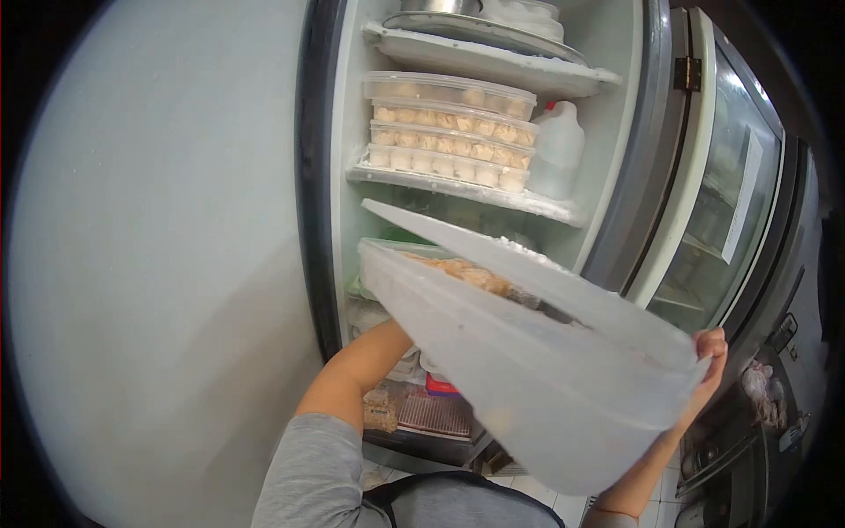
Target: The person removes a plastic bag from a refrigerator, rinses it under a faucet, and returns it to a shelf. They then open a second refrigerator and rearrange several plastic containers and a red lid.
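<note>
A large translucent plastic container point(546, 378) is tilted in front of the open fridge. Its lid point(475, 246) sits raised on the far side, leaving a gap where brownish food point(471, 275) shows inside. My right hand point(711, 354) has its fingers wrapped round the container's right end, by the lid's corner. My left forearm point(365, 356) reaches behind the container's left part, which hides the hand and fingers.
Stacked clear boxes of round pale pieces point(449, 136) stand on a frosty shelf point(466, 195) beside a white jug point(559, 150). The open door point(167, 220) fills the left. Another glass-door fridge point(722, 194) is at right.
</note>
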A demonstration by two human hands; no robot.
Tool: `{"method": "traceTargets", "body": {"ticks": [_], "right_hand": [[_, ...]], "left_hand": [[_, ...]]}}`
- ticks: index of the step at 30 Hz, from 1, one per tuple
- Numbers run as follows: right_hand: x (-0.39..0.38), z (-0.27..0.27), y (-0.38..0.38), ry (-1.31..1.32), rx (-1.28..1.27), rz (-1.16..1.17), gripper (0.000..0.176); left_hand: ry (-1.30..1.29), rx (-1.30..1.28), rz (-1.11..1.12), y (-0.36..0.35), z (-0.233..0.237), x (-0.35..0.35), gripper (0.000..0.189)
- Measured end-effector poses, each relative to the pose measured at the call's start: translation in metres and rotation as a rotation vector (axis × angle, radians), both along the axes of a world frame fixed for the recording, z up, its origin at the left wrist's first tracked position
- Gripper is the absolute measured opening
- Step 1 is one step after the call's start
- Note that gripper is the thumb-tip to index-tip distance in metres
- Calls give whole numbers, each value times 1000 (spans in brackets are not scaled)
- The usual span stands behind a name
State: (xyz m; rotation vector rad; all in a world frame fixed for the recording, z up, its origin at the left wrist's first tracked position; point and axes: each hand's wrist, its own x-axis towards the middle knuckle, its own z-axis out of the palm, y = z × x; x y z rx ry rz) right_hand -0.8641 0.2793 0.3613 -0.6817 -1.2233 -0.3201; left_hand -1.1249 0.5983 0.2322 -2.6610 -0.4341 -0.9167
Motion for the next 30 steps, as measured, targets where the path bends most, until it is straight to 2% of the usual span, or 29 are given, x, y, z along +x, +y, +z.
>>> {"method": "traceTargets", "body": {"ticks": [3, 4, 8, 11, 14, 18, 20, 23, 26, 27, 29, 30], "right_hand": [[-27, 2, 13, -128, 32, 7, 39], [-29, -2, 19, -61, 15, 55, 45], [-47, -13, 44, -118, -58, 39, 45], [-60, -25, 68, -179, -69, 13, 49], [-74, -40, 101, -253, -69, -61, 54], [-94, -57, 152, -369, -47, -179, 49], [-99, -77, 189, -369, -77, -182, 47], [-95, -114, 247, -413, -195, -214, 47], [-103, -114, 247, -579, -271, -199, 48], [-103, -112, 243, -654, -285, -187, 49], [-98, -114, 249, -592, -392, -115, 43], [-93, -114, 257, -531, -423, -72, 41]], "left_hand": [[-8, 3, 25, -2, -4, -2, 41], [-12, 5, 33, -2, -7, -2, 40], [-51, -6, 56, -4, -18, -3, 39], [-189, -62, 73, -19, -37, -8, 37], [-476, -223, 137, -40, -66, -28, 36], [-922, -661, 359, -83, -71, -78, 39], [-1416, -697, 174, -73, -89, -93, 41], [-1606, -726, 242, -95, -41, -107, 47], [-1373, -579, 312, -90, -21, -113, 52], [-1236, -445, 377, -88, -12, -114, 51], [-950, -196, 487, -81, 5, -115, 51], [-909, -210, 497, -67, 5, -117, 51]]}}
